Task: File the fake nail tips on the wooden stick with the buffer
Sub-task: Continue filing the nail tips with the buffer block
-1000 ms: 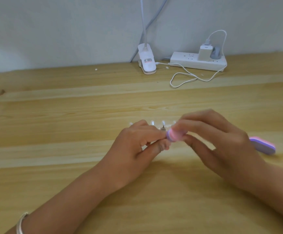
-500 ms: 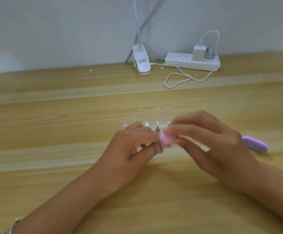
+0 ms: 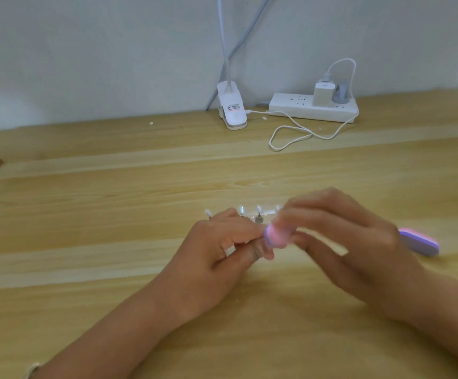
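I judge that the step in hand is filing one tip near the right end of the row. To do it well, the left hand [image 3: 222, 250] should pinch the wooden stick firmly and close to that tip, so that the stick cannot turn. The right hand [image 3: 353, 250] should draw the buffer [image 3: 277, 237] in short, light strokes along the tip's edge. Such thin plastic will probably bend or come off if it is pushed hard.

The left hand has thumb and fingers curled together in a pinch on what I take for the stick, which is itself hidden behind them. The right hand pinches the pink and purple buffer between thumb and fingertips. The buffer's rounded end is right at the left fingertips, and both are blurred.

The nail tips [image 3: 259, 209] stand in a row at 12 o'clock of the left knuckles, low over the middle of the counter [image 3: 85, 242]. They are small, clear to whitish, upright and a little apart. Three show plainly, and a fourth is half hidden by the right hand. I cannot tell how much they are filed.

A second buffer [image 3: 419, 242] lies on the counter at 3 o'clock of the right hand.
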`<state>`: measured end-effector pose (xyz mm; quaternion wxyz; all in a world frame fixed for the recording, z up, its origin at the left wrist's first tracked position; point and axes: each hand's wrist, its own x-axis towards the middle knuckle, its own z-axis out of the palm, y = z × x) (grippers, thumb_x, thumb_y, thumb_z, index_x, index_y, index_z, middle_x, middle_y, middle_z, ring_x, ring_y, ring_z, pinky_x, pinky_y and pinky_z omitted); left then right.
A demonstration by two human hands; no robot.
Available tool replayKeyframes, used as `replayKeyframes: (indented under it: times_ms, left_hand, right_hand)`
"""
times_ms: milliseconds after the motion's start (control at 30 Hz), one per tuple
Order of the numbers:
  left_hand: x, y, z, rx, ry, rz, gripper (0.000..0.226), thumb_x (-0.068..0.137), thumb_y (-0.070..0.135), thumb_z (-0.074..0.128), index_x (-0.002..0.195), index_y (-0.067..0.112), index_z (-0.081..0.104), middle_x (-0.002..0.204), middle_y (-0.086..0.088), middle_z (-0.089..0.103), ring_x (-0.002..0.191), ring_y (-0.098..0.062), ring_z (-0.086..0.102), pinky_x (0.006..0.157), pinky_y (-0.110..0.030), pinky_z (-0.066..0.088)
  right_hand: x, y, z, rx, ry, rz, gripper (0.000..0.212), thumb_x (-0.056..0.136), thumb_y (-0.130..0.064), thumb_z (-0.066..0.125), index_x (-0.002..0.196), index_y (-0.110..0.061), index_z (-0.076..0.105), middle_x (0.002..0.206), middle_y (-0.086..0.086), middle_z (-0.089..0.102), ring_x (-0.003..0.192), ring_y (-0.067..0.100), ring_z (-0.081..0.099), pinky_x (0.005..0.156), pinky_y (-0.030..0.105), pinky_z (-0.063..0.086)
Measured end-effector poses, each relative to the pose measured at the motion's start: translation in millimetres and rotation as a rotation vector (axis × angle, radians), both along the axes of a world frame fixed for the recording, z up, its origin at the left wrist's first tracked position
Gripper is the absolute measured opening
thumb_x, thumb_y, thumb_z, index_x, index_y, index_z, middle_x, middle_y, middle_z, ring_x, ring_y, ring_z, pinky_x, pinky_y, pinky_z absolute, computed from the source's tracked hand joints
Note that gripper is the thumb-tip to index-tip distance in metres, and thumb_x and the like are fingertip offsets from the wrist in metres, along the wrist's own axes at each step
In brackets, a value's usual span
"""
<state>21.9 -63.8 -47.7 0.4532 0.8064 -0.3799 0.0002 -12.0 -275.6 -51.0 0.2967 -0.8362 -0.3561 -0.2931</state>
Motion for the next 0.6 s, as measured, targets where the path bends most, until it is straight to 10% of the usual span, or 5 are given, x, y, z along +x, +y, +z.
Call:
replayKeyframes:
  times_ms: [600]
  left_hand:
    - [-4.6, -3.7, 5.3, -0.104, 0.236, -0.087, 0.03, 0.1, 0.029, 0.049, 0.084, 0.015, 0.069, 0.072, 0.007, 0.063, 0.078, -0.011, 0.06, 0.078, -0.03, 0.045]
  right_hand:
    - [-3.9, 6.0, -0.5, 0.082, -0.043, -0.024, 0.017, 0.094, -0.003, 0.062, 0.108, -0.01, 0.069, 0.11, 0.002, 0.063, 0.102, 0.015, 0.063, 0.091, 0.023, 0.048]
